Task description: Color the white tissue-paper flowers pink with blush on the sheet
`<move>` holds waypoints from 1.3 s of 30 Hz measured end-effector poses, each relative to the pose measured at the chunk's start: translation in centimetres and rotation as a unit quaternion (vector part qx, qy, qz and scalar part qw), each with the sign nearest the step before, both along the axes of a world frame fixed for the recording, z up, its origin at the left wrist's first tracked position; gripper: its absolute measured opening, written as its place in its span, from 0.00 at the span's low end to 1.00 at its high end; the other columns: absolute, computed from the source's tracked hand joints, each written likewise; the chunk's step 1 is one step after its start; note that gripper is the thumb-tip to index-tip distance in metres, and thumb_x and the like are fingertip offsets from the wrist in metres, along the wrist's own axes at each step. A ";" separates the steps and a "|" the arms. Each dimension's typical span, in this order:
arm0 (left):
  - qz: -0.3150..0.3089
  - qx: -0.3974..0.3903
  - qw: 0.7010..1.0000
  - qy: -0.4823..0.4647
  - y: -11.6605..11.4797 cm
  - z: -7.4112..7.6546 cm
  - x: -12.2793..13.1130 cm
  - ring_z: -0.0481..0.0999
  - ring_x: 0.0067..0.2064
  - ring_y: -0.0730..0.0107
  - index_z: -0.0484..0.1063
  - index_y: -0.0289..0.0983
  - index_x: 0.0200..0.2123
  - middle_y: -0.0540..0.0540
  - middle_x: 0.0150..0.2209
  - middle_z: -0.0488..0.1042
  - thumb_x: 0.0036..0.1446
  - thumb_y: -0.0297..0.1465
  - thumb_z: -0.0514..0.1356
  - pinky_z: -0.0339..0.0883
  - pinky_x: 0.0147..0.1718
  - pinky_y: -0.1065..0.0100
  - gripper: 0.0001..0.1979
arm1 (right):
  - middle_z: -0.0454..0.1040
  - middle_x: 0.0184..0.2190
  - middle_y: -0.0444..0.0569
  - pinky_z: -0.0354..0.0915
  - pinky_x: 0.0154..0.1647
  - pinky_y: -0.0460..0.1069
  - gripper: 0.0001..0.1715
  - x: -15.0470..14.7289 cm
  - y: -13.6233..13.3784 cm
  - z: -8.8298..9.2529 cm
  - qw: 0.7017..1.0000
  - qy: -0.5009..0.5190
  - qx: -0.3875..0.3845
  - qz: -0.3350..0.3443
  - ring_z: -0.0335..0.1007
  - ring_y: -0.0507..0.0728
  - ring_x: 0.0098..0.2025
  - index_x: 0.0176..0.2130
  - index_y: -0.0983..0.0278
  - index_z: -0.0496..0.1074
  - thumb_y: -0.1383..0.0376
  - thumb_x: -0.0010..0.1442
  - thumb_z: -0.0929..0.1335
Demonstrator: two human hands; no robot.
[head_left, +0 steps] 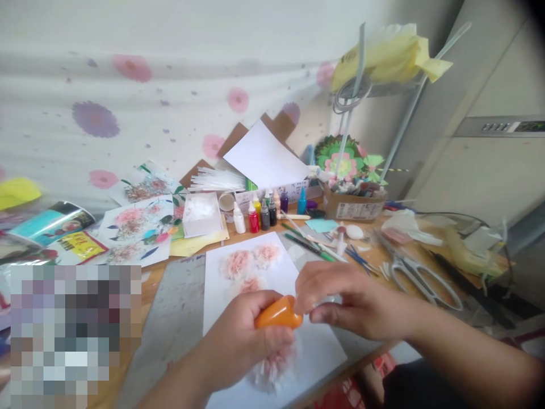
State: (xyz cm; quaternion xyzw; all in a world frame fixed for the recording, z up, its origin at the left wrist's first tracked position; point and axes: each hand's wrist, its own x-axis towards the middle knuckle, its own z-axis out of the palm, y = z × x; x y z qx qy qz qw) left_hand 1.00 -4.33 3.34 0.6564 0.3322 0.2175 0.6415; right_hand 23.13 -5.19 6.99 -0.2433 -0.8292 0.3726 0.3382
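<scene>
My left hand (251, 335) is wrapped round an orange bottle-like object (279, 313), held tilted above a white sheet (219, 284). At the object's right end is my right hand (344, 298), its fingers curled round a small clear piece that is mostly hidden. Pale pink ruffled flowers (238, 264) lie on the upper part of the sheet, and another (275, 366) shows below my left hand. Under the sheet is a grey mat (170, 307).
Behind the sheet stand small paint bottles (254, 218) and a white box (201, 215). Large scissors (419, 278) lie to the right, near pens (313, 247). A cardboard box (353, 207) of supplies stands at the back right. Flower pictures (136, 227) lie at the left.
</scene>
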 end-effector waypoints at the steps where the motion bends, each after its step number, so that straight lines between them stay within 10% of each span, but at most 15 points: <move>1: 0.004 0.022 1.000 0.019 0.0 0.1 0.0 0.70 0.27 0.74 0.71 0.35 0.38 0.51 0.28 0.71 0.50 0.46 0.63 0.63 0.26 0.73 0.21 | 0.76 0.40 0.51 0.66 0.45 0.50 0.12 0.4 0.0 -0.1 1.000 -0.011 0.004 -0.007 0.71 0.54 0.42 0.45 0.62 0.75 0.62 0.61 0.68; 6: 0.030 0.097 0.987 0.126 -0.2 0.6 0.8 0.70 0.29 0.73 0.71 0.37 0.36 0.53 0.27 0.71 0.53 0.40 0.62 0.62 0.28 0.72 0.13 | 0.77 0.29 0.49 0.66 0.30 0.46 0.19 0.7 0.1 -0.7 0.980 -0.096 -0.071 -0.157 0.71 0.53 0.30 0.40 0.66 0.77 0.53 0.58 0.69; 12: 0.057 0.139 0.976 0.156 -0.2 0.1 1.4 0.71 0.30 0.70 0.71 0.37 0.38 0.52 0.28 0.72 0.54 0.42 0.60 0.63 0.29 0.70 0.15 | 0.76 0.39 0.50 0.68 0.42 0.48 0.11 0.9 0.1 -0.7 0.995 -0.045 0.005 -0.092 0.73 0.53 0.40 0.40 0.65 0.74 0.63 0.56 0.71; 20: 0.035 0.196 0.956 0.215 1.2 2.1 2.6 0.71 0.32 0.69 0.70 0.37 0.35 0.52 0.30 0.71 0.54 0.44 0.60 0.62 0.31 0.70 0.15 | 0.78 0.30 0.47 0.67 0.33 0.47 0.10 3.0 0.9 -0.3 0.980 -0.062 -0.003 -0.188 0.73 0.53 0.31 0.33 0.64 0.76 0.60 0.53 0.72; 27: 0.052 0.289 0.902 0.316 4.1 3.4 4.6 0.73 0.37 0.64 0.70 0.44 0.45 0.50 0.40 0.75 0.56 0.44 0.57 0.63 0.34 0.67 0.16 | 0.76 0.29 0.46 0.67 0.31 0.48 0.17 8.2 2.4 -1.4 0.934 0.069 -0.099 -0.338 0.71 0.53 0.31 0.34 0.63 0.75 0.54 0.48 0.74; 39: -0.060 0.500 0.775 0.383 7.5 0.8 8.2 0.70 0.43 0.60 0.73 0.41 0.39 0.48 0.38 0.75 0.54 0.28 0.59 0.61 0.42 0.62 0.09 | 0.74 0.27 0.45 0.67 0.30 0.48 0.16 11.2 2.2 -3.4 0.928 0.119 -0.164 -0.313 0.69 0.51 0.29 0.33 0.64 0.75 0.56 0.48 0.75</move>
